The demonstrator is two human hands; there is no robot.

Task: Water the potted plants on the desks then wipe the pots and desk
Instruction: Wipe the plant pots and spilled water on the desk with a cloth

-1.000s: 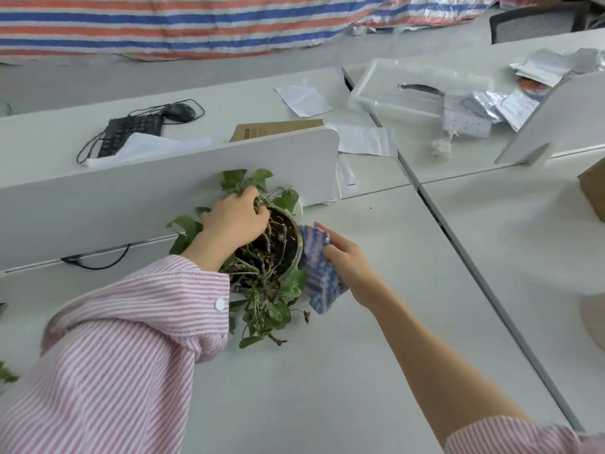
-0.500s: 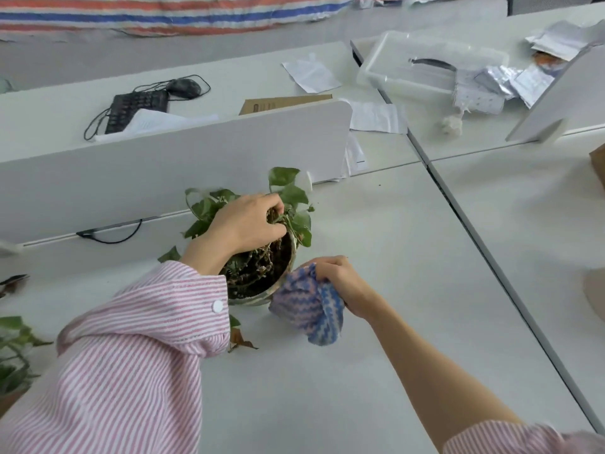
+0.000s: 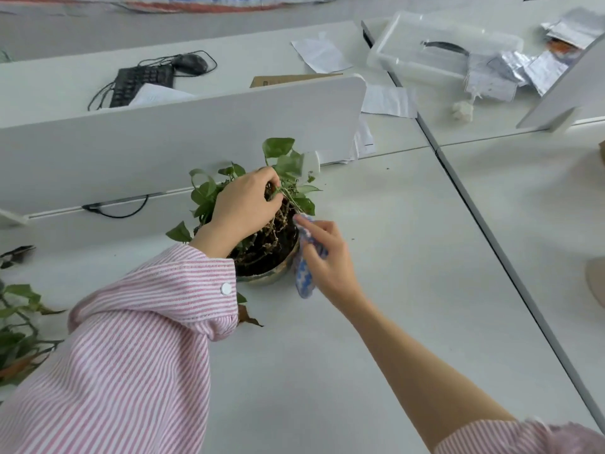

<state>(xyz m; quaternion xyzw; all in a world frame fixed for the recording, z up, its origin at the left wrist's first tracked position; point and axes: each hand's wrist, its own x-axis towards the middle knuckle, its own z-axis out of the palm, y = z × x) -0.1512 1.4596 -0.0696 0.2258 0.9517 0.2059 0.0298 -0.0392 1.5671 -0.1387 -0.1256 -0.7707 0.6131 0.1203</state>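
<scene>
A potted plant with green leaves and dry stems stands in a round pot (image 3: 266,276) on the white desk (image 3: 376,290), close to the divider. My left hand (image 3: 244,204) reaches over the pot and pinches the plant's stems (image 3: 288,194) near the far rim. My right hand (image 3: 327,257) holds a blue-and-white patterned cloth (image 3: 302,280) against the pot's right side. The pot's left side is hidden by my sleeve.
A white divider panel (image 3: 163,136) runs behind the pot. A second plant (image 3: 16,329) lies at the left edge. A dead leaf (image 3: 247,317) lies by the pot. Behind the divider are a keyboard (image 3: 140,83), mouse, papers and a clear plastic box (image 3: 435,47).
My right hand has lifted the cloth from low in front of the pot up along its right side. My left hand stays on the stems. The view has shifted slightly.
</scene>
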